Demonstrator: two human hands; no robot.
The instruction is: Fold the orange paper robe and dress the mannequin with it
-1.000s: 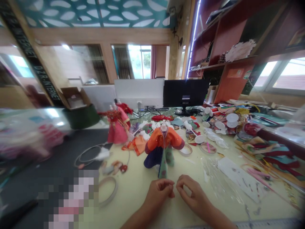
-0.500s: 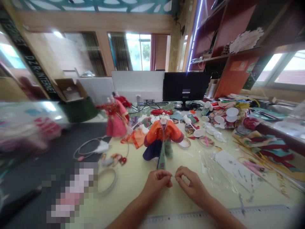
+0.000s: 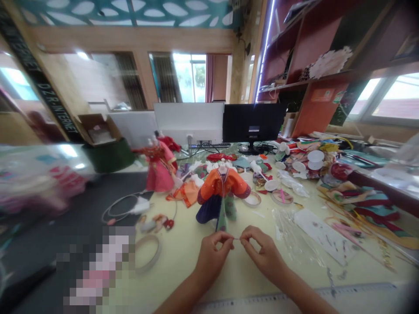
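Note:
My left hand (image 3: 214,253) and my right hand (image 3: 260,248) face each other low in the middle of the view, thumbs and forefingers pinched. A short, thin, pale strand (image 3: 237,239) spans the small gap between the fingertips; its exact kind is too small to make out. Just beyond the hands stands a small headless doll figure in an orange jacket (image 3: 224,185) with dark patterned cuffs. Below the jacket hang a dark blue skirt (image 3: 209,210) and a green patterned panel (image 3: 225,213). The fingertips are close to the panel's lower end, apparently not touching it.
A tape roll (image 3: 147,253) lies left of my hands, a ruler (image 3: 255,298) near the front edge. To the right are plastic bags and a white card (image 3: 327,235) with small pieces. Dressed figures in pink (image 3: 160,172), fabric scraps and a black monitor (image 3: 253,126) stand behind.
My fingertips have turned slightly, and the thin strand between them now shows more clearly. The whole view has shifted a little downward; the dressed figure stays in place.

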